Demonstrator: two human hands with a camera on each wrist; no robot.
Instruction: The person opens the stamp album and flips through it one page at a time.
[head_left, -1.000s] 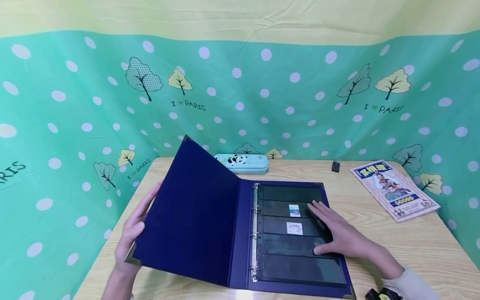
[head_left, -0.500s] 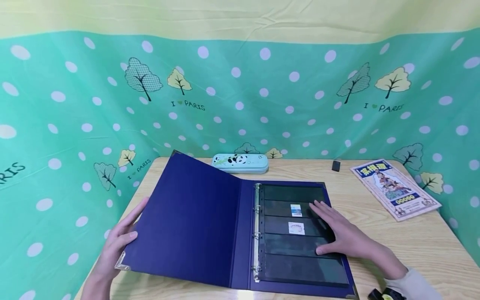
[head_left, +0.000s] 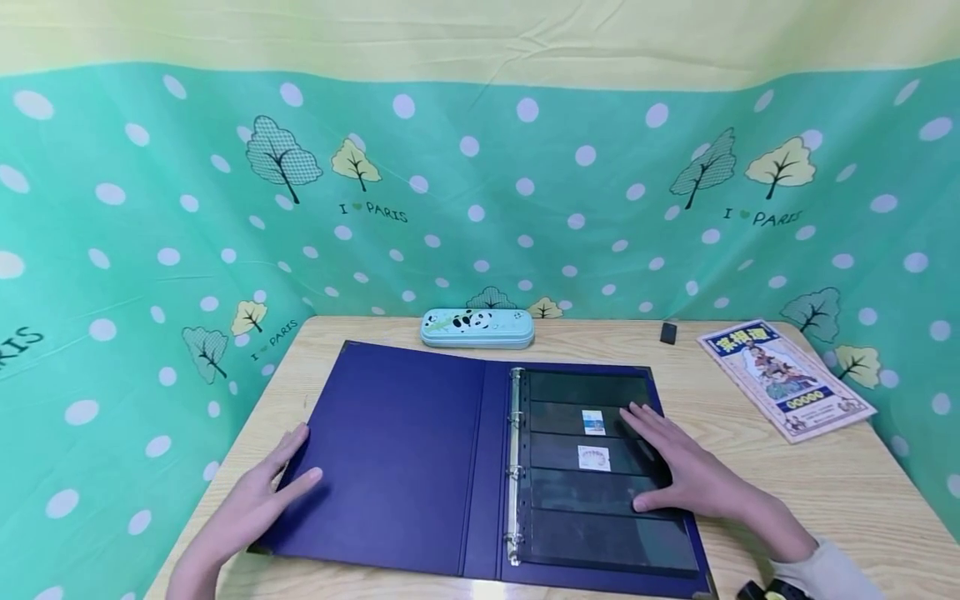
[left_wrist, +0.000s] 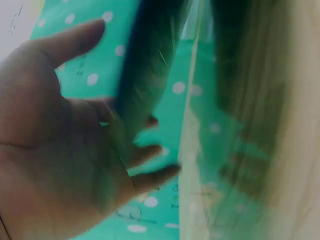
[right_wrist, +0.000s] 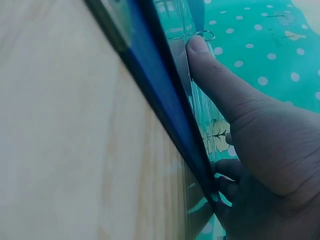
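A dark blue ring binder (head_left: 397,458) lies spread on the table, its left cover down low. At that cover's left edge is my left hand (head_left: 251,504), fingers spread and thumb over the cover. The left wrist view shows the same hand (left_wrist: 65,145) beside the cover's edge (left_wrist: 150,60), gripping nothing. Black pocket pages (head_left: 607,537) sit on the metal rings (head_left: 514,471) at right. Two stamps, one blue and white (head_left: 593,422) and one pale pink (head_left: 594,458), show in the pockets. My right hand (head_left: 693,471) rests spread on the pages' right side.
Behind the binder stands a light blue panda pencil case (head_left: 477,327). A small black object (head_left: 668,333) lies at the back right. Further right is a printed booklet or sheet (head_left: 786,379). A green dotted curtain (head_left: 480,192) hangs along the wooden table's (head_left: 825,500) back and sides.
The binder's left cover has swung down to the left, from raised to nearly flat. My left hand went down with it and its grip has loosened. The right hand has stayed on the pages.
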